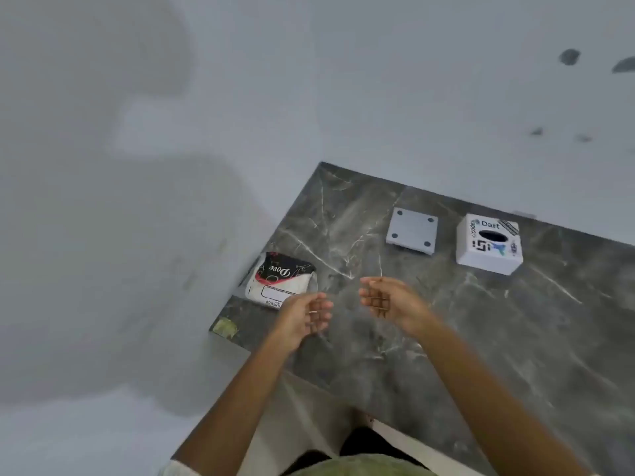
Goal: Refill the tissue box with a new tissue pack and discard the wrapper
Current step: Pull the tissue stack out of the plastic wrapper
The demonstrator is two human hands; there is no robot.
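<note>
A wrapped tissue pack, white with a black and red "Dove" label, lies at the left edge of the dark marble counter. A white cube tissue box with stickers and a dark oval slot on top stands at the back right. Its flat grey base plate lies apart from it, to its left. My left hand hovers just right of the pack, fingers apart and empty. My right hand floats over the counter's middle, also empty with fingers spread.
A pale wall rises behind and to the left of the counter, with a few dark marks at the upper right. The counter's near edge runs diagonally below my forearms. A yellowish patch sits at the counter's left corner.
</note>
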